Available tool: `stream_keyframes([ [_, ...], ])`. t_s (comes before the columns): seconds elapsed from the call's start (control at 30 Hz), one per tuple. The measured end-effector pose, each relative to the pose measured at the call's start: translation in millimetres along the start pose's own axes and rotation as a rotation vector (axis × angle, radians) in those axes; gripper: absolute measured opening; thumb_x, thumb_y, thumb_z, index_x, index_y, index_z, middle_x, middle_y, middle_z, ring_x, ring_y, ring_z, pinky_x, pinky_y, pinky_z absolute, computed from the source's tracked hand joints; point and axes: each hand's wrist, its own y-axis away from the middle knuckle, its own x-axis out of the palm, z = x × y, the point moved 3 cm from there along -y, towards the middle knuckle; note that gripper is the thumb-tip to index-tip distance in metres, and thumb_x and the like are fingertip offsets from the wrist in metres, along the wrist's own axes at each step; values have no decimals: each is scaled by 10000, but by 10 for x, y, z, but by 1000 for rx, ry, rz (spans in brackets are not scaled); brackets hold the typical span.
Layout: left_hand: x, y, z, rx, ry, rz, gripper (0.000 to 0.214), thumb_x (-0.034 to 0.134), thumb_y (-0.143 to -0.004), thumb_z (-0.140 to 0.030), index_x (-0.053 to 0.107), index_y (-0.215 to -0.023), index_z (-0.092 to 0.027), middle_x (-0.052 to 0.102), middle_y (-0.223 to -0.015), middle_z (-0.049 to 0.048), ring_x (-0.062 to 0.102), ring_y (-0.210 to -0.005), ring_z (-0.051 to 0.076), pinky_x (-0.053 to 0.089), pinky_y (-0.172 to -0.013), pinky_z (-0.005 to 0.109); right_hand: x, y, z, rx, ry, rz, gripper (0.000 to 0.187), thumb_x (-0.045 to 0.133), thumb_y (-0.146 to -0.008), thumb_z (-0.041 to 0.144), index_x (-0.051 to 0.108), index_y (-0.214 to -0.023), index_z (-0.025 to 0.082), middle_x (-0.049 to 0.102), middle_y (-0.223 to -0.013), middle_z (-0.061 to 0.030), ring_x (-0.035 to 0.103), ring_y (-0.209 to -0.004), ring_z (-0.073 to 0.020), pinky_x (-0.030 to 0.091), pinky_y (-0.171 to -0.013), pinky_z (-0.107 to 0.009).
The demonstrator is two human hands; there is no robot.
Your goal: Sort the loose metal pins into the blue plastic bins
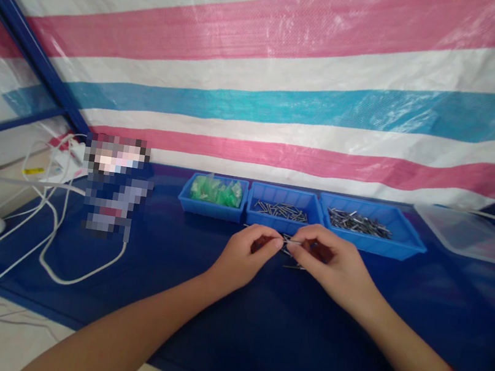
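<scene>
My left hand (246, 253) and my right hand (329, 261) meet over the dark blue table cover (218, 317), fingertips pinched together on a thin metal pin (291, 241) held between them. A few more loose pins (292, 265) lie on the cover just under the hands. Behind the hands stand three blue trays: the left tray (211, 206) holds green plastic pieces, the middle tray (280, 220) holds several short metal pins, the right tray (372, 238) holds a heap of metal pins.
A clear plastic box (472, 241) sits at the far right. White cables (50, 230) and a power strip (67, 166) lie at the left beside a blurred-out object (111, 190). A striped tarp (268, 77) hangs behind the table.
</scene>
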Motion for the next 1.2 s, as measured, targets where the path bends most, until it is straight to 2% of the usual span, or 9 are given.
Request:
stream_keyframes([
  [0.2, -1, 5, -57, 26, -178, 11, 251, 533, -900, -353, 678, -964, -159, 657, -826, 29, 566, -728, 143, 420, -681, 246, -46, -19, 61, -93, 141, 15, 241, 552, -873, 382, 589, -713, 206, 595, -754, -29, 534, -671, -148, 415, -601, -293],
  [0.3, -13, 6, -86, 73, -327, 28, 311, 562, -884, -390, 646, -1095, -177, 664, -866, 37, 579, -783, 168, 425, -746, 281, -261, -79, -7, -73, 201, -118, 231, 553, -867, 400, 612, -740, 216, 632, -792, -35, 571, -714, -169, 431, -618, -299],
  [0.4, -56, 1, -159, 179, -554, 135, 283, 589, -863, -411, 674, -1021, -191, 666, -921, 51, 577, -903, 211, 396, -831, 332, -593, -143, -165, 18, 339, -327, 250, 543, -859, 437, 647, -794, 219, 668, -829, -45, 602, -743, -194, 453, -637, -315],
  [0.47, -98, 3, -220, 268, -661, 292, 256, 583, -866, -416, 685, -990, -216, 665, -965, 48, 575, -930, 214, 380, -841, 341, -788, -181, -268, 57, 503, -410, 273, 532, -857, 445, 658, -801, 210, 672, -812, -66, 603, -710, -206, 450, -639, -336],
  [0.63, -290, -23, -307, 306, -791, 436, 266, 636, -833, -391, 674, -1037, -224, 643, -1058, 53, 571, -981, 220, 388, -845, 327, -965, -246, -387, -11, 761, -399, 246, 558, -841, 402, 699, -854, 201, 687, -926, -122, 608, -935, -296, 419, -848, -440],
  [0.83, -307, -51, -205, 234, -770, 563, 120, 589, -879, -224, 682, -944, -187, 646, -959, 36, 612, -859, 166, 432, -780, 258, -752, -221, -247, -148, 769, -320, 230, 519, -869, 349, 684, -897, 192, 694, -916, -98, 612, -895, -270, 411, -864, -436],
  [0.93, -265, -57, -155, 234, -734, 553, 126, 547, -903, -198, 671, -915, -176, 635, -927, 36, 606, -837, 155, 442, -771, 240, -534, -163, -98, -206, 694, -266, 191, 523, -867, 322, 677, -857, 210, 695, -914, -76, 605, -891, -259, 419, -851, -426],
  [1.1, -185, -65, -175, 246, -519, 328, 131, 503, -921, -200, 628, -922, -160, 631, -944, 54, 586, -894, 171, 442, -843, 273, -115, -29, 92, -201, 531, -5, 133, 567, -849, 300, 681, -839, 232, 708, -890, -52, 613, -871, -235, 444, -831, -410],
  [1.2, -139, -54, -162, 115, -211, 120, 103, 542, -897, -251, 604, -920, -172, 645, -895, 34, 601, -851, 160, 460, -817, 266, 38, 23, 125, -177, 447, 121, 130, 609, -827, 305, 686, -910, 242, 709, -945, -49, 611, -881, -231, 455, -828, -412],
])
